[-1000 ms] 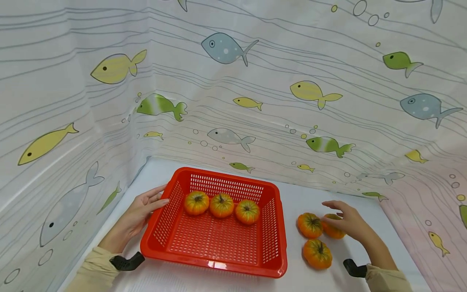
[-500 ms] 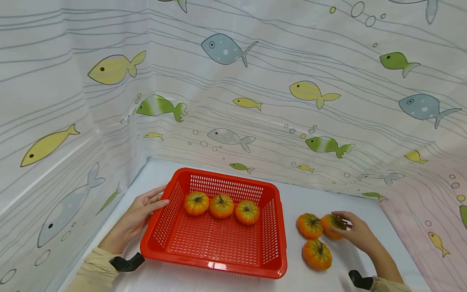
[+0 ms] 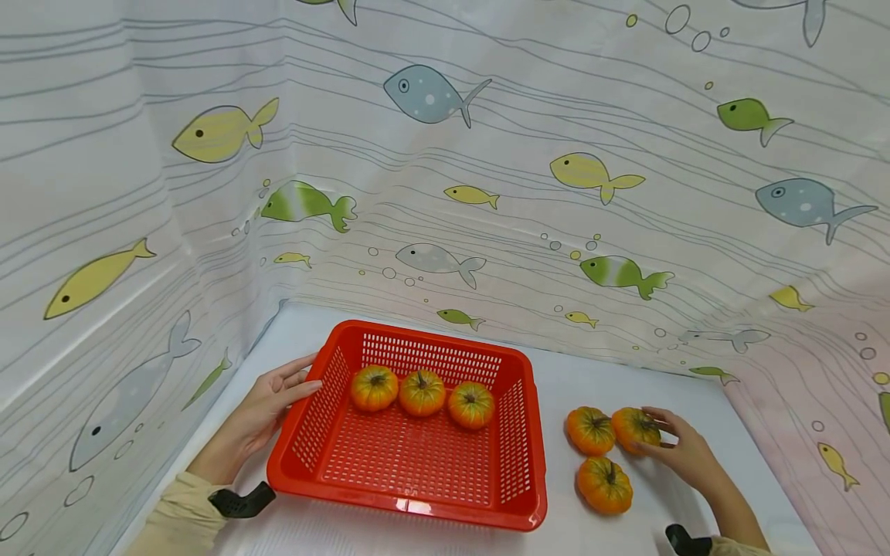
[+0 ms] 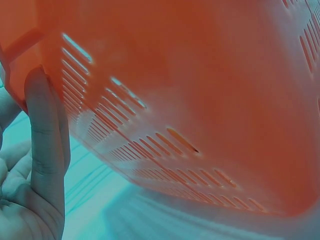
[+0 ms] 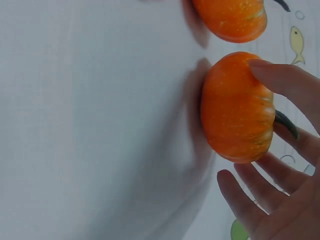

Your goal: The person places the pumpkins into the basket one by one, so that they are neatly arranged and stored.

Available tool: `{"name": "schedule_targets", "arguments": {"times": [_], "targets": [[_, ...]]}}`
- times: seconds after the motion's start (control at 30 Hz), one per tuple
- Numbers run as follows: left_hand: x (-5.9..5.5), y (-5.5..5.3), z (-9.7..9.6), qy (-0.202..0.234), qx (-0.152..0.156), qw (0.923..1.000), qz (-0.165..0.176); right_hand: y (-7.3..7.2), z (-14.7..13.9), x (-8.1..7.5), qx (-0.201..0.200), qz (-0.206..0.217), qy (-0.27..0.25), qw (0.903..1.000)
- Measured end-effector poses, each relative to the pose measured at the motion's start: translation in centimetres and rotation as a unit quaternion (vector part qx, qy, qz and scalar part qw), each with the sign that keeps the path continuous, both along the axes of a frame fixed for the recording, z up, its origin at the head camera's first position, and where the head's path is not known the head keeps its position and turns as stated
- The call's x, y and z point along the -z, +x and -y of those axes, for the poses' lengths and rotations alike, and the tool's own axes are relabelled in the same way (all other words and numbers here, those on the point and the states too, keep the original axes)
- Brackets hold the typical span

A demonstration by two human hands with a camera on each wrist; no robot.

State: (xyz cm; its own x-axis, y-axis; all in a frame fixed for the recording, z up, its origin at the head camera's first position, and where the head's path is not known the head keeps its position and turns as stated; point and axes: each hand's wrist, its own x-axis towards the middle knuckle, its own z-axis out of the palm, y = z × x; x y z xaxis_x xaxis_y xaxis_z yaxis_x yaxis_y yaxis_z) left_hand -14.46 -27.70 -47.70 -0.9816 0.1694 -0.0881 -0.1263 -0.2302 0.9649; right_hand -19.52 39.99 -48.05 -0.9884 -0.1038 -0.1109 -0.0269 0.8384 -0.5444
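Basket (image 3: 334, 492): left hand (image 3: 259, 403) grips its nearest side, apparently to steady it; three pumpkins (image 3: 422, 393) inside. Outermost pumpkin (image 3: 631, 430): right hand (image 3: 687, 453) curls around it, likely for control; two more pumpkins (image 3: 604, 486) lie just left of that hand.

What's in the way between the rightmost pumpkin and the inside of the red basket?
Straight left of the rightmost pumpkin, another pumpkin sits close by; beyond it, the right wall of the red basket rises. I see nothing blocking a path over both.
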Motion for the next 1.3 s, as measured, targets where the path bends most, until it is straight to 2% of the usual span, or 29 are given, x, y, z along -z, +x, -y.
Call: {"name": "schedule_targets", "arguments": {"times": [0.3,0.73,1.03,1.3], "targets": [[-0.1,0.0,0.0,-0.003,0.000,1.0000,-0.001,0.1,-0.1,0.7,0.027,0.030,-0.024,0.9989],[-0.1,0.0,0.0,-0.011,-0.002,0.9999,0.000,0.2,-0.1,0.8,0.038,0.034,-0.033,0.9981],[-0.2,0.1,-0.1,-0.013,-0.004,0.9999,0.003,0.2,-0.2,0.1,0.027,0.005,-0.028,0.9992],[-0.1,0.1,0.0,-0.008,0.004,1.0000,-0.004,0.1,0.3,-2.0,0.020,-0.022,-0.029,0.9991]]}}
